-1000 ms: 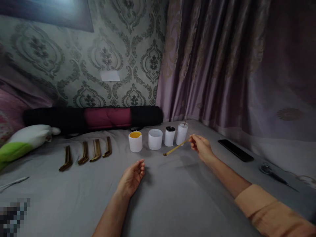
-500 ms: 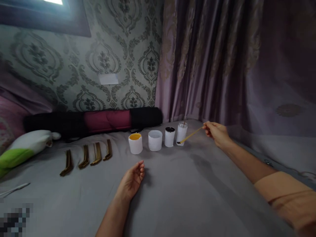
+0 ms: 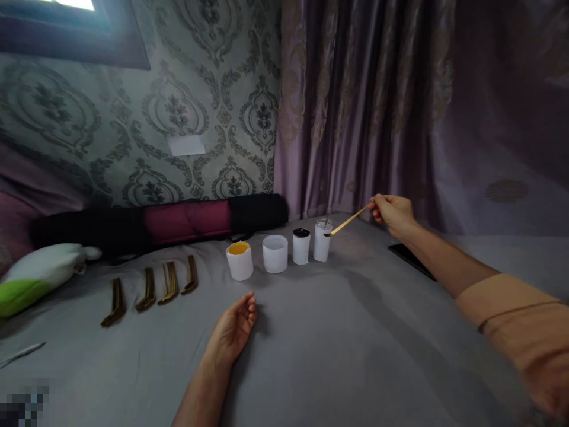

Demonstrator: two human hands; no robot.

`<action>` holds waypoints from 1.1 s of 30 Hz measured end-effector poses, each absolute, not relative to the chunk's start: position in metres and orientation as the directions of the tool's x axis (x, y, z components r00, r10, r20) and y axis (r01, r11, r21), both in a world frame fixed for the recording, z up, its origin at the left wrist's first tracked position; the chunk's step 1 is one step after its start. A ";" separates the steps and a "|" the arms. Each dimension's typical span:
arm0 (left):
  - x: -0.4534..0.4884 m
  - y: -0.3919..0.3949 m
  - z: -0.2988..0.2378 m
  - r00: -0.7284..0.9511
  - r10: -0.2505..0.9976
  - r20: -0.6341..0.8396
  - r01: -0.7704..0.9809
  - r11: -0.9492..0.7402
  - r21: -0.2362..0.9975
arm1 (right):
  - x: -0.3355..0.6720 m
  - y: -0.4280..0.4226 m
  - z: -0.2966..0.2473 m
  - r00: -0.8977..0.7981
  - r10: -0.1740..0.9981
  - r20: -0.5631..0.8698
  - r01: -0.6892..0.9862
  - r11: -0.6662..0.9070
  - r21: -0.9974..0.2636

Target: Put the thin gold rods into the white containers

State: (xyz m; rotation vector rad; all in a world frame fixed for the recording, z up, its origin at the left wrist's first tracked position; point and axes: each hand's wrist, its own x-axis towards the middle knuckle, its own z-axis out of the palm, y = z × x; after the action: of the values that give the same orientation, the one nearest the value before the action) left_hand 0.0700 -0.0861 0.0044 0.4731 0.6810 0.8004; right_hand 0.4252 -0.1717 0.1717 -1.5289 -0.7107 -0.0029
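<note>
My right hand (image 3: 392,214) pinches the upper end of a thin golden stick (image 3: 349,220) between thumb and fingers. The stick slants down to the left, and its dark tip lies in front of a tall white-wrapped jar (image 3: 322,246), near the upper part; I cannot tell whether they touch. My left hand (image 3: 234,326) rests palm up on the grey sheet, its fingers loosely curled around nothing. Beyond it stand a white cup with yellow inside (image 3: 240,265), a wider white cup (image 3: 275,258) and a smaller white cup with a dark top (image 3: 301,251).
Several bent brown-gold bundles (image 3: 168,284) lie on the grey sheet (image 3: 311,356) at the left. A green and white plush toy (image 3: 42,276) and a pale slender tool (image 3: 22,353) are farther left. Behind lies a black and maroon roll (image 3: 186,220). A flat dark object (image 3: 411,261) lies under my right forearm.
My right hand has risen a little, lifting the stick's dark tip from the tall jar's base to near its upper part. The view has shifted slightly right. My left hand stays put.
</note>
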 end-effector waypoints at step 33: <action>0.071 -0.087 0.004 0.497 0.784 -0.371 -0.484 0.606 0.632 | 0.430 -0.118 0.190 0.521 0.451 0.725 0.845 -0.150 -0.514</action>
State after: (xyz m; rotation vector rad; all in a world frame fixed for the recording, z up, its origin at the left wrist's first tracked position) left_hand 0.0715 -0.0868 0.0043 0.4861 0.6933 0.8056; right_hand 0.4303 -0.1184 0.1903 -1.7828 -1.0844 -0.5035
